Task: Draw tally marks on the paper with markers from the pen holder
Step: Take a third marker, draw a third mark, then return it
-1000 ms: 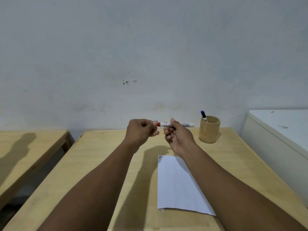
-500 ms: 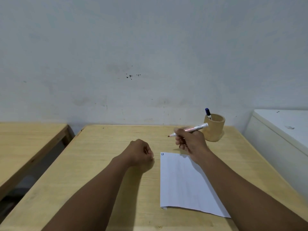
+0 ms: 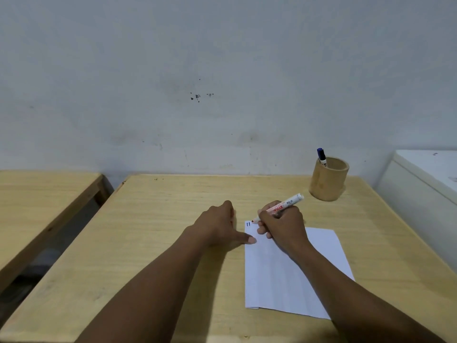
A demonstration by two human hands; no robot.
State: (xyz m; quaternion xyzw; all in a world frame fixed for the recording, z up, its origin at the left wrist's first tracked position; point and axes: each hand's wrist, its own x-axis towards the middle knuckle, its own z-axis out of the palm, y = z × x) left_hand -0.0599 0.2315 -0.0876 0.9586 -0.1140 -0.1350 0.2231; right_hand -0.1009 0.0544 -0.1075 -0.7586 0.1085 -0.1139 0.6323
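A white paper lies on the wooden table, with two dark tally marks in its top left corner. My right hand grips an uncapped red marker, whose tip touches the paper just right of those marks. My left hand rests on the table beside the paper with its fingers curled. Its thumb presses on the paper's left edge. The marker's cap is hidden inside those fingers. A bamboo pen holder stands at the back right with a blue marker sticking out of it.
A second wooden table stands to the left across a narrow gap. A white cabinet borders the table on the right. A grey wall runs behind the table.
My left hand pulled the red cap off the marker and came down beside the paper. My right hand lowered the marker from the air to the paper's top left corner.
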